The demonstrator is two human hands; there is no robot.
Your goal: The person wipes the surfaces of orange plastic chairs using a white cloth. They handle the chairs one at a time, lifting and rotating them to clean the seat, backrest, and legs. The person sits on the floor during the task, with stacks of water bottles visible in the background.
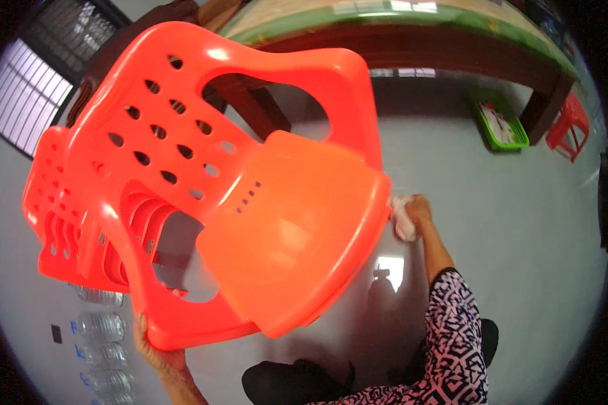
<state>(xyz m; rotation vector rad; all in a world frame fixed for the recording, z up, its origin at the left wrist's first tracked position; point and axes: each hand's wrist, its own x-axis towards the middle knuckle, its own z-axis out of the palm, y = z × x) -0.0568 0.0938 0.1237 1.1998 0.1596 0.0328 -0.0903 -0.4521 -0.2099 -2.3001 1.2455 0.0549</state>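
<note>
A bright orange-red plastic armchair [290,196] fills the middle of the view, tilted, with its slotted back toward the upper left and its seat facing me. My left hand [163,361] is closed on the chair's lower left part, below the armrest, with the thumb up along the edge. A crumpled whitish cloth [403,221] is bunched in my right hand [420,210], right beside the seat's right edge. Whether the cloth presses on the chair's side cannot be made out. The chair's legs are mostly hidden behind the seat.
More red plastic chairs [55,192] stand behind at the left. Several clear plastic bottles [101,328] line the floor at lower left. A wooden table with a green top [398,30] spans the back. Under its right end are a green basket [509,143] and a red stool [569,127].
</note>
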